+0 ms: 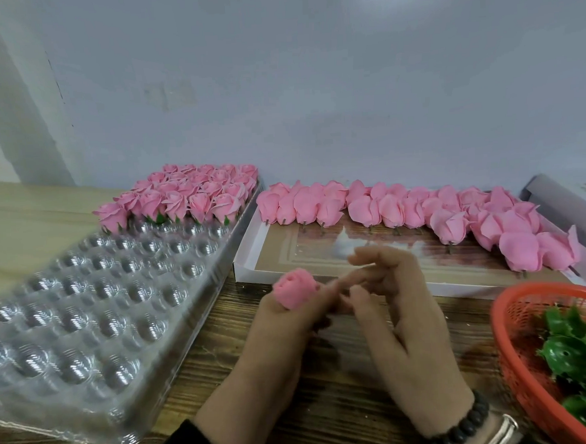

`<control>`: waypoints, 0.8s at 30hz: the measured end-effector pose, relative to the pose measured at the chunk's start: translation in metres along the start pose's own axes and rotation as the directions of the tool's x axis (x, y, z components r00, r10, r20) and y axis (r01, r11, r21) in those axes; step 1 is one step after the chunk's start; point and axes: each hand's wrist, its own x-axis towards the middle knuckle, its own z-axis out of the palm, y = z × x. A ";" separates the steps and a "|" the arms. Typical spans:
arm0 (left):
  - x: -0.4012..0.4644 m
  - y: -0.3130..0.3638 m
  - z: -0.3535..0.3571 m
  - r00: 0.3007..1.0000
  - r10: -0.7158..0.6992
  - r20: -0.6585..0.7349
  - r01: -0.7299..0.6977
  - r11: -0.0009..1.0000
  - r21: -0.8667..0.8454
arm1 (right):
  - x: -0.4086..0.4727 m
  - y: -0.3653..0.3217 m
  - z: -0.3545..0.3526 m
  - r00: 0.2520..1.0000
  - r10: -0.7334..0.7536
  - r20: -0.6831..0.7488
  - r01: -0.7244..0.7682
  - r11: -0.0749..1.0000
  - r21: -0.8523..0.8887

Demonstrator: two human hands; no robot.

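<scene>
Head view: hands together around rosebud

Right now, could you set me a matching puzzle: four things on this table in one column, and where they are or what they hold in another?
1 pink bud
2 clear tray
3 orange basket
4 white box

A holds green caps
B gripped by the left hand
C finished roses fill its far end
D loose blooms lie in rows inside

Pairs: 1-B, 2-C, 3-A, 4-D
</scene>
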 end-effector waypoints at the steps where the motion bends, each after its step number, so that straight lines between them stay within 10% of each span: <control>1: 0.002 0.001 0.000 0.998 -0.025 -0.050 0.018 0.991 -0.130 | 0.000 0.003 0.001 0.998 0.038 -0.045 -0.038 0.999 0.004; 7: 0.003 0.002 0.005 0.973 -0.228 -0.024 0.179 0.821 -0.543 | -0.006 0.011 0.015 0.971 0.202 0.125 -0.194 0.978 -0.078; 13: -0.004 -0.002 0.016 0.962 -0.261 0.079 0.264 0.816 -0.514 | -0.006 0.007 0.016 0.968 0.233 0.093 -0.213 0.960 -0.183; 19: -0.001 0.001 0.007 0.962 -0.239 0.129 0.272 0.817 -0.509 | -0.001 0.004 0.010 0.911 0.346 0.226 -0.376 0.920 0.107; 24: 0.001 -0.002 0.008 0.977 -0.198 0.078 0.210 0.835 -0.509 | -0.005 0.003 0.015 0.937 0.325 0.128 -0.318 0.945 -0.070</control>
